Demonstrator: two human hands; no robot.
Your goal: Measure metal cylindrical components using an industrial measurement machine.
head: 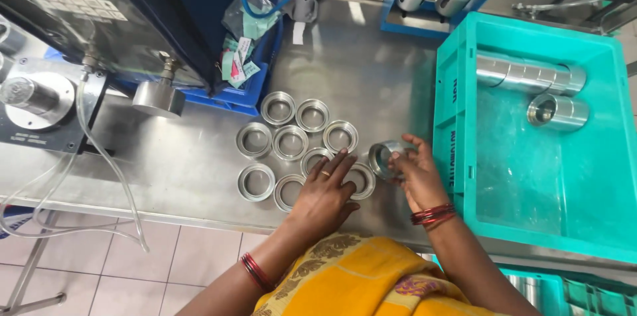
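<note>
Several short metal rings [290, 141] lie flat in a cluster on the steel table [179, 163]. My left hand [325, 190] rests palm down on the nearest rings, fingers spread over two of them. My right hand [415, 173] holds one metal ring [383, 155] tilted on its side, just left of a teal plastic crate [458, 150]. Inside the crate lie stacks of the same rings forming shiny cylinders [531, 76], with a shorter stack [557, 112] beneath.
A dark machine with a control panel [79, 4] and a round press head [158, 97] stands at the left, with clear hoses [99, 150] hanging. A blue bin with tags and plastic bags [242, 57] sits behind the rings. The table's front edge runs along the tiled floor [133, 256].
</note>
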